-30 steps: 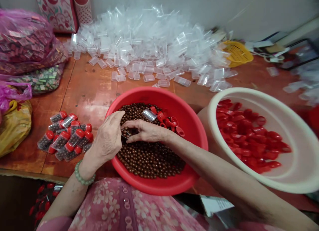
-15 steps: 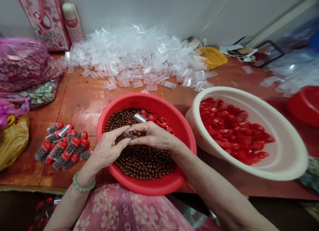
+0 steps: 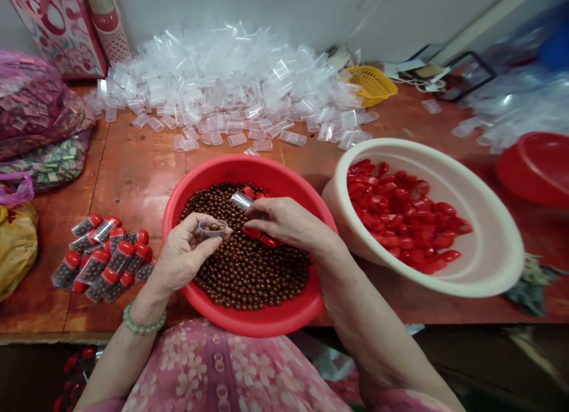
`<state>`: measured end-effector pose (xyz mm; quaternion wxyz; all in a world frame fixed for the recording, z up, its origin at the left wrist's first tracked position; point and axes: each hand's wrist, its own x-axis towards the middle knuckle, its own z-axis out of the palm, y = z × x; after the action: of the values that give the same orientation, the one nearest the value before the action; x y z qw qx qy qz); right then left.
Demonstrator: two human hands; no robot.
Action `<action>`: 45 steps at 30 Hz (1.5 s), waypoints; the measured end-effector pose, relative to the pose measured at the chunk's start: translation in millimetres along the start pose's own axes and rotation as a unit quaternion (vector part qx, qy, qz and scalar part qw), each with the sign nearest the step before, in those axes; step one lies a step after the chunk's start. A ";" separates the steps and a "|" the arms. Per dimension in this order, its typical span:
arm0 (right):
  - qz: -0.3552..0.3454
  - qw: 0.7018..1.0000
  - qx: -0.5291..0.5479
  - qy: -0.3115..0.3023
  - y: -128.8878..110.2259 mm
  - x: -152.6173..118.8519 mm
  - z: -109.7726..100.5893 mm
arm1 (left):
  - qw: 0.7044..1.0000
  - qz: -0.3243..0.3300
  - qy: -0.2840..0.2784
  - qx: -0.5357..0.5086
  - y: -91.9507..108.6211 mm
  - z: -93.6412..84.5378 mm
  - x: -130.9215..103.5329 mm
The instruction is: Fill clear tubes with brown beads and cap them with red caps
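My left hand (image 3: 189, 252) grips a small clear container (image 3: 212, 229), its open mouth facing up and brown beads inside. It is above the left part of a red basin (image 3: 329, 213), which holds many brown beads (image 3: 253, 281). Over the basin's right part, my right hand (image 3: 287, 222) has its fingers parted and bent down among red caps (image 3: 268, 241); nothing shows between them. Another clear container (image 3: 241, 200) lies on the beads by its fingertips.
Left of the basin lie several filled, red-capped containers (image 3: 120, 256). A white basin (image 3: 489, 246) of red caps stands at the right. Clear containers (image 3: 222, 86) are heaped at the back, beside a yellow basket (image 3: 373, 86). Plastic bags (image 3: 35, 104) sit far left.
My hands have moved apart. My left hand keeps the container, now with its mouth upward, while my right hand has let go of it and moved to the red caps. The view has shifted slightly.
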<state>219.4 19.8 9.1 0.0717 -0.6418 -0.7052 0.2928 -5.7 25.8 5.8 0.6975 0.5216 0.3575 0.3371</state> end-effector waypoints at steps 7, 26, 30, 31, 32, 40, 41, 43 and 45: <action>0.038 0.980 -0.176 -0.085 -7.3 -1.7 16.1 | 0.999 -0.009 -0.006 -0.037 -1.5 -1.0 2.3; -0.066 0.890 0.449 0.048 -34.7 -10.6 9.2 | 0.996 -0.013 -0.030 0.077 -6.0 1.9 0.0; -0.069 0.858 0.509 0.029 -36.6 -6.5 15.0 | 0.995 0.007 -0.050 0.087 -11.2 -0.2 0.6; -0.070 0.850 0.521 0.026 -37.0 -5.1 16.7 | 0.995 0.011 -0.054 0.089 -12.1 -0.5 1.0; -0.068 0.844 0.531 0.024 -37.5 -3.7 18.4 | 0.995 0.013 -0.055 0.088 -12.7 -0.7 1.4; -0.026 0.835 0.549 0.032 -46.2 -1.5 25.8 | 0.997 0.005 -0.062 0.044 -10.0 0.6 1.6; -0.018 0.831 0.555 0.029 -47.3 -1.4 26.6 | 0.996 0.010 -0.059 0.059 -9.6 0.2 1.0; -0.006 0.820 0.572 0.015 -48.6 -0.8 28.8 | 0.993 0.019 -0.055 0.100 -9.2 -1.2 -0.3; 0.000 0.810 0.586 0.004 -48.4 -0.2 32.0 | 0.989 0.026 -0.056 0.131 -9.7 -2.9 -1.2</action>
<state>162.4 9.1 7.4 0.4372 -0.4787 -0.3994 0.6482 -7.9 24.0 -4.0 0.6327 0.6357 0.3458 0.2755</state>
